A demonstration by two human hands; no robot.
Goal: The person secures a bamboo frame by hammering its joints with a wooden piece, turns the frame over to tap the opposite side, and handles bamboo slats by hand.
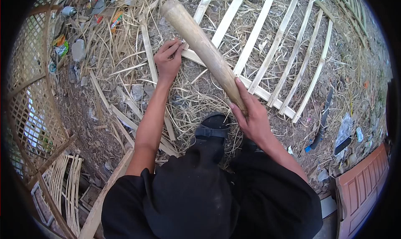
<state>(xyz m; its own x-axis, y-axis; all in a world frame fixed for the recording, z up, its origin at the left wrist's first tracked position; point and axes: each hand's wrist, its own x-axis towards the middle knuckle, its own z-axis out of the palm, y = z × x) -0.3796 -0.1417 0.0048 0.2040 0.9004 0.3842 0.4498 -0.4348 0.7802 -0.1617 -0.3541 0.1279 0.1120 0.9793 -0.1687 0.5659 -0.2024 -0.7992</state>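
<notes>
My right hand (254, 118) is wrapped round the narrower end of a thick, smooth wooden club (204, 49). The club slants up and left, and its blunt far end lies beyond my left hand. My left hand (168, 60) is closed in a pinch at the left end of a pale bamboo crosspiece (262, 93); what lies between the fingertips is too small to make out. Several split bamboo slats (255, 34) run from the crosspiece toward the top of the view, spaced apart like a rack. The club hides part of the crosspiece.
Bamboo shavings (188, 93) and loose strips cover the ground. A long dark-bladed knife (322, 122) lies at the right, near a plastic bag (344, 132). A woven lattice panel (31, 88) stands at the left. A thick pole (108, 189) lies by my left elbow.
</notes>
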